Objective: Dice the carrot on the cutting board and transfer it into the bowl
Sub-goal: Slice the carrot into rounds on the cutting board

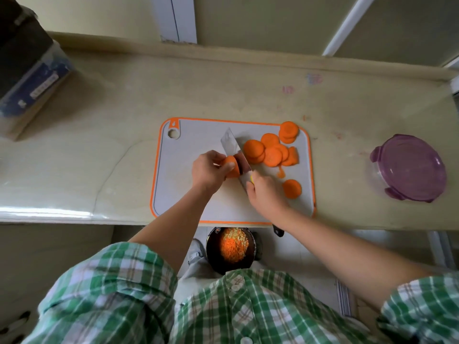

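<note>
The left hand (211, 171) holds the carrot piece (232, 167); the right hand (264, 192) grips the knife (236, 155) on the cutting board (198, 145).

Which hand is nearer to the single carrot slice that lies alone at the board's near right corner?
Right. The right hand, gripping the knife, sits just beside the lone slice, apart from it. The left hand holds the carrot stub beyond the blade, farther away.

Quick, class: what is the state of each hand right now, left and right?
Left hand: closed, holding the carrot piece on the cutting board.
Right hand: closed around the knife.
</note>
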Demonstrator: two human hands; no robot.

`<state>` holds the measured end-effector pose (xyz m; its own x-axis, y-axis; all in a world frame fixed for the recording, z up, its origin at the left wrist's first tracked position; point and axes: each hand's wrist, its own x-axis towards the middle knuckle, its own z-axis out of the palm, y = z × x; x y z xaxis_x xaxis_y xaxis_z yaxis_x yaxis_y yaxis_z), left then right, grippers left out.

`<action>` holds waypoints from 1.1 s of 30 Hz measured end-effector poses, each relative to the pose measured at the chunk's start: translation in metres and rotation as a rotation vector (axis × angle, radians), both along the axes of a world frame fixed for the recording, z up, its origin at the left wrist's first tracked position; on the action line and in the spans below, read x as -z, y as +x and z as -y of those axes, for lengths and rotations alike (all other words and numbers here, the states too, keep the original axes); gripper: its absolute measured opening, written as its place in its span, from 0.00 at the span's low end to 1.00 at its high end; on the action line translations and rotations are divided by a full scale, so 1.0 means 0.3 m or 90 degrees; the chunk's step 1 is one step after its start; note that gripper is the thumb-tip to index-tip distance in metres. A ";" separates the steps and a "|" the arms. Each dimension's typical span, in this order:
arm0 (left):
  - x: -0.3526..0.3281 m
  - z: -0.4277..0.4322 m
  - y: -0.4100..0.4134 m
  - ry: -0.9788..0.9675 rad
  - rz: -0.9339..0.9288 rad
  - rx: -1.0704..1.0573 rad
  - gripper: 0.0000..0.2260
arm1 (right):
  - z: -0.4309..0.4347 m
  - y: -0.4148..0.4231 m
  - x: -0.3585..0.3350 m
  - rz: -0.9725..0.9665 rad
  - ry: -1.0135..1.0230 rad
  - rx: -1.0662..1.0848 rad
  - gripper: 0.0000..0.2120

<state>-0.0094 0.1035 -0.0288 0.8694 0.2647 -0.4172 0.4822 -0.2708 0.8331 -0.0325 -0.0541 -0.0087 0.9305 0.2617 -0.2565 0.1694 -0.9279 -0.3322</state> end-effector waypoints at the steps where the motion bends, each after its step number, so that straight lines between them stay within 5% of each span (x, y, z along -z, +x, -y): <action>1: -0.004 -0.003 0.001 -0.013 -0.002 -0.002 0.12 | 0.000 0.016 -0.001 0.006 0.005 -0.007 0.07; 15: -0.006 -0.002 -0.017 -0.093 -0.003 -0.052 0.08 | -0.016 0.121 -0.222 -0.008 -0.005 -0.095 0.06; 33: 0.006 0.006 -0.009 -0.014 0.006 -0.043 0.09 | -0.083 0.064 -0.167 0.001 -0.026 -0.045 0.07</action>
